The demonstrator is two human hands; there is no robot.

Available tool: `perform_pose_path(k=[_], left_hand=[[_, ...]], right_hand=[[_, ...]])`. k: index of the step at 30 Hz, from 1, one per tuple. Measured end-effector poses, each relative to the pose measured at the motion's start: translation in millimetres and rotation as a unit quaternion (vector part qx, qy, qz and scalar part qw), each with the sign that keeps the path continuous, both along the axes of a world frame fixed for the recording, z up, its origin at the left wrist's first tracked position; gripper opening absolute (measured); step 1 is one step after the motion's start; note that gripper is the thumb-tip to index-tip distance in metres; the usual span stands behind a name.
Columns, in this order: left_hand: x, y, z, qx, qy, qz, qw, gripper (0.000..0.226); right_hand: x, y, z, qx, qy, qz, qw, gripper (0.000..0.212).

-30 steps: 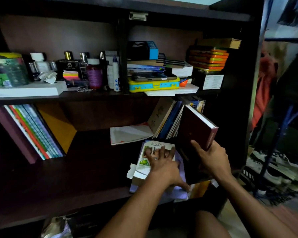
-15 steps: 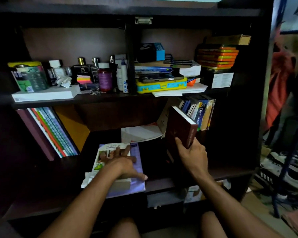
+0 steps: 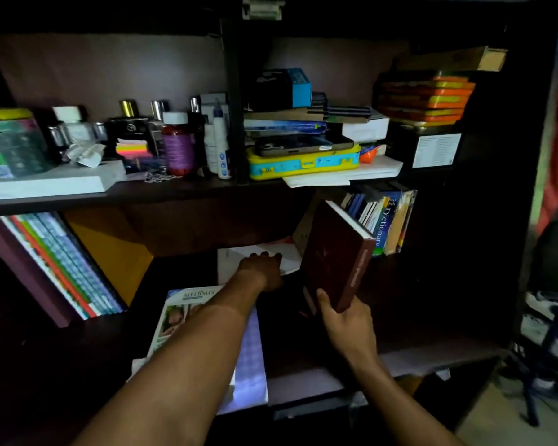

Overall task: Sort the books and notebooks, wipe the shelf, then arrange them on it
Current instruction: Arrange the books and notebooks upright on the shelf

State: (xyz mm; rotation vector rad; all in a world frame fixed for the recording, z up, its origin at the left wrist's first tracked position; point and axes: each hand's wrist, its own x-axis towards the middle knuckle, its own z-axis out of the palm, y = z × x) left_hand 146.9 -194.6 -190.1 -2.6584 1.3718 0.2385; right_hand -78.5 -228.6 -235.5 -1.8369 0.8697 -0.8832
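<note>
Dark shelf (image 3: 303, 352) bears leaning books (image 3: 380, 220), flat magazine (image 3: 187, 313).

On the upper shelf, bottles (image 3: 178, 141) are clustered left of the divider; a yellow case (image 3: 303, 164) lies right of it, and what may be orange tins (image 3: 427, 99) are stacked at the right end.

A lived-in home, dim. Above the right hand's grip (image 3: 339, 312) on a maroon book (image 3: 335, 255), the dark wooden shelf (image 3: 174, 191) carries perfume bottles (image 3: 129, 123), a medicine bottle (image 3: 178, 143) and a phone (image 3: 306, 144). Shoes (image 3: 541, 320) lie on the floor to its right.
</note>
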Motion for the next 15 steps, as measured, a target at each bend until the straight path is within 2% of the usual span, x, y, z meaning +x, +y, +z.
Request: perform_pose_path(k=[2, 6, 8, 11, 15], left_hand=[[6.0, -12.4, -5.0, 0.004, -0.051, -0.026, 0.998, 0.073], [8.4, -18.8, -3.7, 0.018, -0.132, -0.089, 0.987, 0.065], [9.4, -15.2, -3.7, -0.018, -0.132, -0.097, 0.986, 0.054], [15.7, -3.5, 1.2, -0.132, -0.086, -0.040, 0.987, 0.042], [16.1, 1.0, 20.2, -0.265, -0.013, 0.043, 0.963, 0.044]], right_hand=[[2.5, -3.4, -3.9, 0.009, -0.014, -0.006, 1.000, 0.015], [3.9, -8.5, -6.3, 0.037, -0.023, -0.004, 0.999, 0.013], [4.6, -8.8, -9.1, 0.045, -0.036, -0.016, 0.998, 0.021], [5.6, -9.1, -10.8, 0.037, -0.045, -0.028, 0.998, 0.031], [7.5, -9.2, -11.7, 0.030, -0.029, -0.021, 0.999, 0.034]])
